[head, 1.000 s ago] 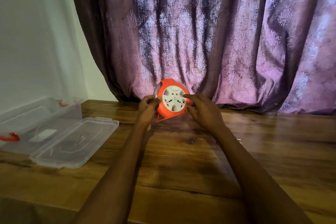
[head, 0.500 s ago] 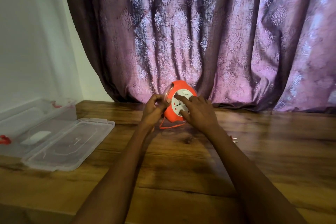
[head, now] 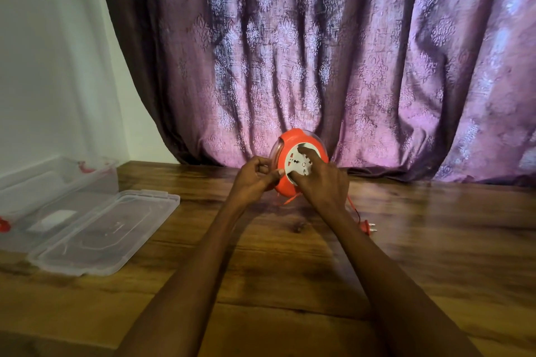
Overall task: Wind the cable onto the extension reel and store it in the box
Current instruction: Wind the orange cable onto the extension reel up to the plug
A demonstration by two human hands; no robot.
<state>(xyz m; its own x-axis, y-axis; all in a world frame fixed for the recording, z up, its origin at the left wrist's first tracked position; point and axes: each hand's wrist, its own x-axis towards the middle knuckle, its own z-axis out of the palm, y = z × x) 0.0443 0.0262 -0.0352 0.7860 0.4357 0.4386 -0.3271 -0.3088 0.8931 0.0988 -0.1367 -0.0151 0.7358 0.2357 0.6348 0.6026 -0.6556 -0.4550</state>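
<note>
An orange extension reel (head: 293,140) with a white socket face stands upright at the back of the wooden table (head: 290,269), near the curtain. My left hand (head: 253,180) grips its left rim. My right hand (head: 322,180) lies over the white face with the fingers pressed on it. A thin orange cable (head: 352,206) trails down to the right of my right wrist and ends in an orange plug (head: 367,227) lying on the table. The clear plastic box (head: 55,182) with red latches sits open at the far left.
The box's clear lid (head: 104,229) lies flat on the table just right of the box. A purple patterned curtain (head: 319,52) hangs right behind the reel. A white wall (head: 43,52) borders the left side.
My right hand has shifted up over the reel's white face, turning it. The orange plug has come into sight on the table to the right. The camera has tilted slightly.
</note>
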